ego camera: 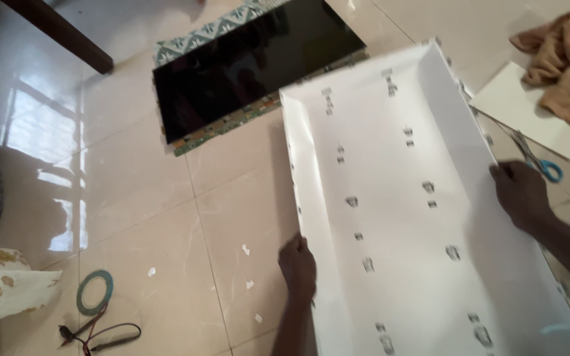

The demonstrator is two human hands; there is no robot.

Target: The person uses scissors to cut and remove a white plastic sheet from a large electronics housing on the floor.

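A large white reflector sheet [397, 198], shaped like a shallow tray with small cut-out slots, lies on a glossy tiled floor [133, 191]. The left hand [298, 264] grips the sheet's near left edge, fingers curled over it. The right hand [519, 191] holds the sheet's right edge, fingers closed on it. Beyond the sheet's far left corner lies a dark display panel [252, 59]. Just past the sheet's right edge are blue-handled scissors [536, 161], a white board [529, 112] and a tan cloth [562, 59]. Well left of the sheet sit a roll of tape [95, 291] and meter probes [100, 333].
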